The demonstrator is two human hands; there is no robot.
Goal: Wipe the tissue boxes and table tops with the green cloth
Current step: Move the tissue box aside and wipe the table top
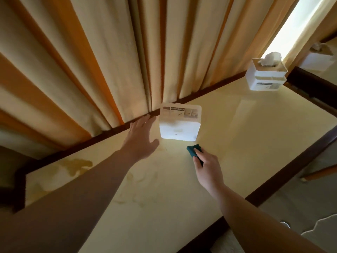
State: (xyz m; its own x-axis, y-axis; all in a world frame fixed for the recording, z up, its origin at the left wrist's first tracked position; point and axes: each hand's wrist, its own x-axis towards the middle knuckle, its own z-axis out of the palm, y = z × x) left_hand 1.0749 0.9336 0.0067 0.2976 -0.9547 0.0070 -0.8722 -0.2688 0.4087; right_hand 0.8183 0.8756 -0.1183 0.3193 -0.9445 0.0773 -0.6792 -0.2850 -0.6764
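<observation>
Both forearms reach in from the near edge over the cream table top point(237, 136). Right hand point(207, 170) pinches the green cloth point(194, 150), fingers curled round it, cloth bunched and pressed on the table just in front of the nearer tissue box point(180, 123), slightly to its right. Cloth's long axis runs along the hand, pointing up-left toward the box's front corner. Left hand point(141, 137) is spread, fingers straight, just left of that box; cannot tell if it touches the box. Hands apart, box between and beyond them.

Nearer box is white, lying tipped so its labelled face points up at the camera, back against the curtain point(91, 70) at the far dark wooden rim point(215, 88). No tissue visible in it. Second tissue box point(265, 77) stands upright at the far right corner, white tissue poking out of the top. A third box shows blurred past the right rim.

Stains point(76, 166) mark the left part of the top. Open surface lies right of the cloth up to the right rim.
</observation>
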